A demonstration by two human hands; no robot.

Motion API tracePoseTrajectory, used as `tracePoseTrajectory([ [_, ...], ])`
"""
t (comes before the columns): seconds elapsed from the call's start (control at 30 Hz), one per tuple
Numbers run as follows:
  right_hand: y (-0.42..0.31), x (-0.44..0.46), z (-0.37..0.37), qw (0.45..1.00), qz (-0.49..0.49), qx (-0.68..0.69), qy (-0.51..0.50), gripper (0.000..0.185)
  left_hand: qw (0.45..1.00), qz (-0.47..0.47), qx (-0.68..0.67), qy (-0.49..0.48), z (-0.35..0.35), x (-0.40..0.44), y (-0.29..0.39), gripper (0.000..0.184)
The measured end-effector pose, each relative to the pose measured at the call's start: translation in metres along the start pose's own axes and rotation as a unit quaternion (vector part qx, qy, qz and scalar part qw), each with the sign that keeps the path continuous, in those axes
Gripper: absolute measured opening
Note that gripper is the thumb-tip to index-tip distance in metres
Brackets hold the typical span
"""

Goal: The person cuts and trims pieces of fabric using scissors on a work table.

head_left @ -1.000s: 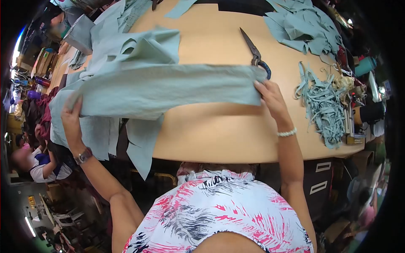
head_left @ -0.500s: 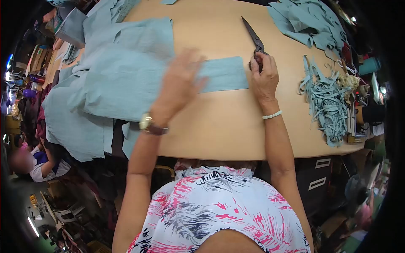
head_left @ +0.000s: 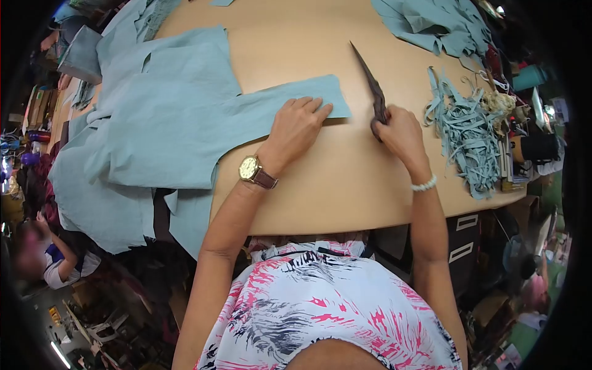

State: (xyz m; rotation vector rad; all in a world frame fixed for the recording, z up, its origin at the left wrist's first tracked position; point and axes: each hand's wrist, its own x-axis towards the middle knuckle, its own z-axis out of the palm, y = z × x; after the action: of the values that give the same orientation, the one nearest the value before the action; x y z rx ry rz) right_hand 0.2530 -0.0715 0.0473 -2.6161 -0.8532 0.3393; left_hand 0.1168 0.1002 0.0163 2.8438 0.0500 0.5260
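Note:
A pale teal garment piece [head_left: 166,105] lies spread on the tabletop, its narrow sleeve-like end pointing right. On that narrow end rests my left hand [head_left: 300,126], fingers together but laid flat over the cloth near its lower edge. To the right, my right hand [head_left: 399,131] is closed round the handles of dark scissors [head_left: 372,83]. The blades look closed and point up and away, a short distance right of the cloth's end.
Thin teal strips [head_left: 472,145] are heaped at the right, with a pile of teal scraps [head_left: 431,24] behind. The wooden table [head_left: 333,191] has its near edge by my body. A person [head_left: 55,256] is at the far left.
The cloth went from being held up in both hands to lying on the table. My left hand moved onto its narrow end. My right hand let go of the cloth and took hold of the scissors.

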Motion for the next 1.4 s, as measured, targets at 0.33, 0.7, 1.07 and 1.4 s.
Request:
tracePoseTrajectory([
  [0.33,0.027,-0.142,-0.018,0.829,0.186,0.461,-0.257,0.019,0.995,-0.013,-0.014,0.099,0.033,0.008,0.008,0.025],
  [0.7,-0.002,-0.151,-0.006,0.822,0.149,0.500,-0.227,0.036,0.994,-0.026,-0.072,0.077,0.028,0.009,0.008,0.022],
  [1.07,-0.019,-0.122,-0.007,0.843,0.169,0.469,-0.202,0.044,0.995,-0.014,-0.072,0.062,0.027,0.007,0.010,0.025],
  [1.4,-0.017,-0.124,-0.005,0.839,0.180,0.475,-0.196,0.040,0.995,-0.016,-0.076,0.057,0.023,0.006,0.012,0.025],
])
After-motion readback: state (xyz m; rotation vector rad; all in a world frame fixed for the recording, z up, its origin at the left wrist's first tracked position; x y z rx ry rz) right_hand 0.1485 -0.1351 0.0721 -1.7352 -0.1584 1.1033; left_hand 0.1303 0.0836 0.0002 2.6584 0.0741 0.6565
